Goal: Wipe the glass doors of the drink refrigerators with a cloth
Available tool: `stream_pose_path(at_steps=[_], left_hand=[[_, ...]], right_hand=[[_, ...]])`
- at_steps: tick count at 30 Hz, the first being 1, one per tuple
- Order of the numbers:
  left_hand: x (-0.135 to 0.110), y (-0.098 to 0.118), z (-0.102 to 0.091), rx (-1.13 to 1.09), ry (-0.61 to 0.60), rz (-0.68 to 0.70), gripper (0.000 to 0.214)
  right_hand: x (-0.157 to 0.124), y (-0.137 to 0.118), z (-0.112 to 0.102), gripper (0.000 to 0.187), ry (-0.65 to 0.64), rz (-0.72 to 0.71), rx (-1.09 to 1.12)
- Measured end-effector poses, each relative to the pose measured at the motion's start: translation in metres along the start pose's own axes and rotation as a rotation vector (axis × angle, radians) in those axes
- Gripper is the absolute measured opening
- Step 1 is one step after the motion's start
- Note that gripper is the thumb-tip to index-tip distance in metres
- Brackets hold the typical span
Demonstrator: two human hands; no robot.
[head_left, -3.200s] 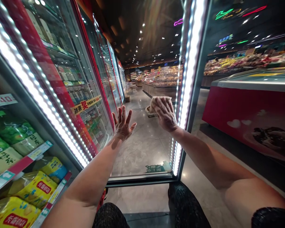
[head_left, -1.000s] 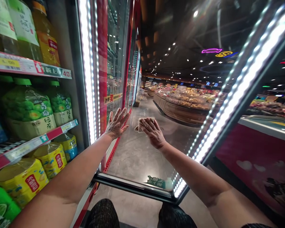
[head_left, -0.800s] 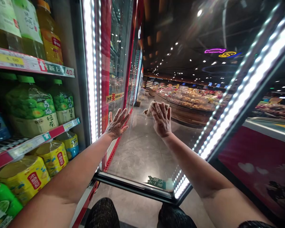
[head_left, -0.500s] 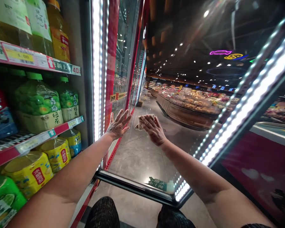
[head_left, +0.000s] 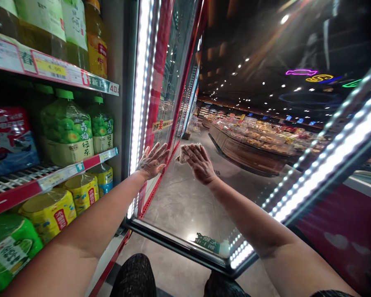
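Note:
A glass cooler door edged with bright LED strips stands open in front of me. My left hand lies on the glass near its left light strip, fingers spread, holding nothing. Just to its right, my right hand presses a crumpled beige cloth against the pane. The palm and fingers cover much of the cloth. A green sticker marks the lower part of the glass, above the dark bottom rail.
Cooler shelves on the left hold green plum tea bottles, yellow shrink-wrapped packs and a red-and-blue pack. A shelf edge with price tags runs beside my left arm. Beyond the glass is a wood-sided display counter.
My view has turned a little left, so shelves and door edge sit further right. Both hands have shifted slightly upward on the glass, the cloth still under the right one.

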State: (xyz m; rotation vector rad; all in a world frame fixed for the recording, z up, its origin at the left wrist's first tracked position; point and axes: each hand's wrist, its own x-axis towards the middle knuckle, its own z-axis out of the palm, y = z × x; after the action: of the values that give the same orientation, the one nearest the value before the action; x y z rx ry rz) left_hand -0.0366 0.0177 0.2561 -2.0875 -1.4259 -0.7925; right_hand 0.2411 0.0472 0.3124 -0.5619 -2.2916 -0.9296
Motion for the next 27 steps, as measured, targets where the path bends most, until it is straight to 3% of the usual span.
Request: stream_pose_path(at_steps=[3, 6, 10, 13, 17, 20, 24, 27], left_hand=[[-0.002, -0.008, 0.000, -0.005, 0.017, -0.003, 0.068], [-0.003, -0.013, -0.001, -0.008, 0.027, -0.043, 0.068], [-0.005, -0.017, -0.006, -0.006, 0.017, -0.071, 0.069], [-0.004, -0.023, -0.011, 0.008, 0.021, -0.129, 0.070], [0.000, -0.037, -0.018, 0.049, 0.084, -0.214, 0.076], [0.000, -0.044, -0.020, 0.070, 0.090, -0.222, 0.076], [-0.005, -0.046, -0.018, 0.083, 0.051, -0.235, 0.075], [-0.009, -0.046, -0.019, 0.090, 0.051, -0.235, 0.073]], right_hand=[[0.021, 0.009, -0.004, 0.064, 0.083, 0.140, -0.016], [0.029, 0.000, 0.004, 0.063, 0.122, 0.214, -0.007], [0.020, -0.022, 0.022, 0.060, -0.008, 0.013, 0.050], [0.028, -0.022, 0.023, 0.059, -0.042, -0.066, 0.042], [0.060, -0.012, 0.018, 0.060, 0.074, 0.089, 0.002], [0.071, -0.021, 0.025, 0.061, 0.107, 0.184, 0.015], [0.063, -0.046, 0.044, 0.060, -0.022, 0.026, 0.082], [0.066, -0.049, 0.047, 0.057, -0.068, -0.061, 0.105]])
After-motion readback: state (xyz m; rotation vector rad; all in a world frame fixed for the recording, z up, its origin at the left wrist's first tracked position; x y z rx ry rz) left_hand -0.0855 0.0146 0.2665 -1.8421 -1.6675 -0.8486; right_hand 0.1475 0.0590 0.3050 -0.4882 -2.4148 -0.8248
